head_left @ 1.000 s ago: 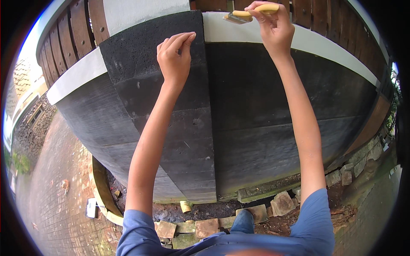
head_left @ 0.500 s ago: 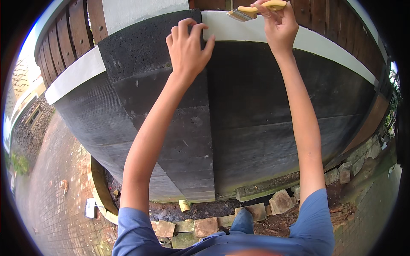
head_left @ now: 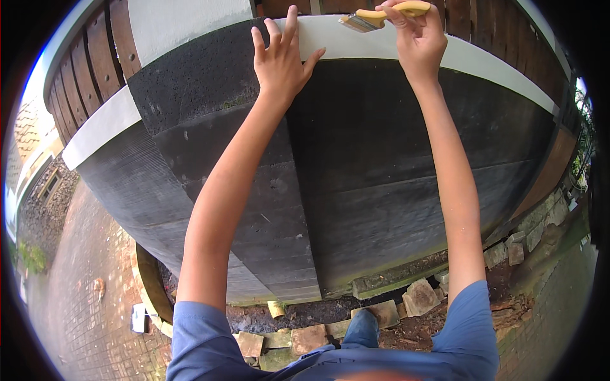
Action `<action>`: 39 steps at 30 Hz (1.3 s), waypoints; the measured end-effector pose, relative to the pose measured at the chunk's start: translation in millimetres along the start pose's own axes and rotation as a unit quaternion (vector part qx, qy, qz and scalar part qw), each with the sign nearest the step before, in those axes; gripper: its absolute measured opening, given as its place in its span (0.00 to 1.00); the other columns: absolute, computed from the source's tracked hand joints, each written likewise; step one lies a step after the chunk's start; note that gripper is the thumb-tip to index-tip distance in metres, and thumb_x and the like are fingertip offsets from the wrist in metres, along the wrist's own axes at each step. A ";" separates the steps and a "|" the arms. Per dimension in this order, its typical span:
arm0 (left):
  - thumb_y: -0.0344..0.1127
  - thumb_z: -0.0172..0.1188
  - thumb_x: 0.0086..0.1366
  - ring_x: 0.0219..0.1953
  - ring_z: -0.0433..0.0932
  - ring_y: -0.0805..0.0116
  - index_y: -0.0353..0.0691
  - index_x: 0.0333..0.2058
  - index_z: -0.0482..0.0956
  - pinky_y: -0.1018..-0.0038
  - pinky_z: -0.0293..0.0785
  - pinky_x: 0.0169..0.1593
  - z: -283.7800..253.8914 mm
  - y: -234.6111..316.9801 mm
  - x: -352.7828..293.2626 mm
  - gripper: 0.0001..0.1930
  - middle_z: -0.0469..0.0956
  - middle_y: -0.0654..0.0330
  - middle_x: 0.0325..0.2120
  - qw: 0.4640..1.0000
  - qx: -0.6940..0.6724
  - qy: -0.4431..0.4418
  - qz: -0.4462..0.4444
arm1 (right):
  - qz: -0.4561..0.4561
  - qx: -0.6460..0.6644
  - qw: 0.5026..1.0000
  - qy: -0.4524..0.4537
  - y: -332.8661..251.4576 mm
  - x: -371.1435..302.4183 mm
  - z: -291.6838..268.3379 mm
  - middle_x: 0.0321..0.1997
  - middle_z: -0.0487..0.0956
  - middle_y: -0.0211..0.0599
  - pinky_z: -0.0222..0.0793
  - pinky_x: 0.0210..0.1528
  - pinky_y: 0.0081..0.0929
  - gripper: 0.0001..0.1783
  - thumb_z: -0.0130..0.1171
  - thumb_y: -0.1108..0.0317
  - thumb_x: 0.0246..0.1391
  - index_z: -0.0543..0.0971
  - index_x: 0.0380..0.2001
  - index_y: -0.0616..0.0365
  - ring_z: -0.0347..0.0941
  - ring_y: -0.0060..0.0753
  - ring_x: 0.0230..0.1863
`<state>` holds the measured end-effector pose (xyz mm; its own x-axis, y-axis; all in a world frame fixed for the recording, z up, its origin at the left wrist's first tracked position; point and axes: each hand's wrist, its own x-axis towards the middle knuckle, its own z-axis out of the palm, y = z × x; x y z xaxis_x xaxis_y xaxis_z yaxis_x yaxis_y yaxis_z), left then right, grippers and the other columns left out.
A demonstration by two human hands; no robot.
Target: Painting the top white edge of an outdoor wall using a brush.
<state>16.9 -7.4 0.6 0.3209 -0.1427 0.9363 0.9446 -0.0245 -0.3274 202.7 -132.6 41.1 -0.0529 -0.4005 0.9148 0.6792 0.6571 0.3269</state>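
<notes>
Left hand has gone up and opened since a second ago: empty, fingers spread near where the black pillar meets the white ledge; can't tell if it's touching. Right hand pinches a yellow-handled brush, bristles leftward. Black wall below both hands, wooden slats above, brick paving far down left.

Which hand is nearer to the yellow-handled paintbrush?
Right: the right hand holds the yellow-handled paintbrush; the left hand, fingers spread, is apart from it, to its left.
</notes>
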 end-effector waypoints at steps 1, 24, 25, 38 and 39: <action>0.67 0.44 0.64 0.62 0.52 0.55 0.41 0.57 0.71 0.51 0.43 0.66 -1.0 -0.9 0.2 0.37 0.51 0.63 0.66 1.000 -0.018 0.005 -0.001 | 0.000 0.003 1.000 -0.001 0.0 0.2 -0.6 0.33 0.80 0.34 0.72 0.38 0.20 0.09 0.61 0.66 0.58 0.71 0.36 0.56 0.78 0.26 0.35; 0.51 0.57 0.60 0.58 0.57 0.50 0.48 0.47 0.75 0.53 0.50 0.63 -9.2 -14.0 -7.7 0.20 0.60 0.56 0.59 0.978 -0.185 0.092 -0.037 | -0.070 0.016 0.997 -0.019 44.1 -20.1 14.0 0.34 0.79 0.35 0.72 0.39 0.20 0.09 0.61 0.69 0.58 0.70 0.35 0.57 0.77 0.25 0.36; 0.47 0.60 0.59 0.54 0.59 0.53 0.46 0.43 0.75 0.58 0.54 0.58 -12.1 -22.6 -10.0 0.17 0.63 0.57 0.56 0.964 -0.228 0.116 -0.070 | -0.021 0.064 0.998 -0.006 23.7 -14.0 18.2 0.34 0.79 0.34 0.72 0.39 0.20 0.09 0.61 0.68 0.58 0.70 0.36 0.57 0.78 0.25 0.36; 0.35 0.69 0.54 0.23 0.74 0.72 0.45 0.29 0.86 0.75 0.65 0.31 -18.5 -75.6 -42.8 0.05 0.82 0.68 0.25 0.883 -0.403 0.202 -0.128 | 0.011 0.096 0.989 -0.111 -30.1 2.2 55.1 0.32 0.79 0.34 0.74 0.37 0.19 0.09 0.62 0.69 0.57 0.71 0.33 0.56 0.79 0.27 0.35; 0.36 0.70 0.53 0.23 0.74 0.73 0.45 0.30 0.86 0.75 0.64 0.31 -17.5 -73.8 -45.4 0.05 0.82 0.68 0.26 0.887 -0.400 0.203 -0.116 | 0.029 0.098 0.986 -0.131 -25.1 2.1 56.9 0.31 0.78 0.34 0.74 0.37 0.19 0.09 0.63 0.69 0.56 0.71 0.33 0.55 0.79 0.29 0.35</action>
<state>-68.6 -16.4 -20.0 -0.0796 -0.3820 0.9207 0.5790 -0.7696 -0.2692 143.9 -113.7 48.3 -0.2217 -0.1969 0.9550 0.5331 0.7956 0.2878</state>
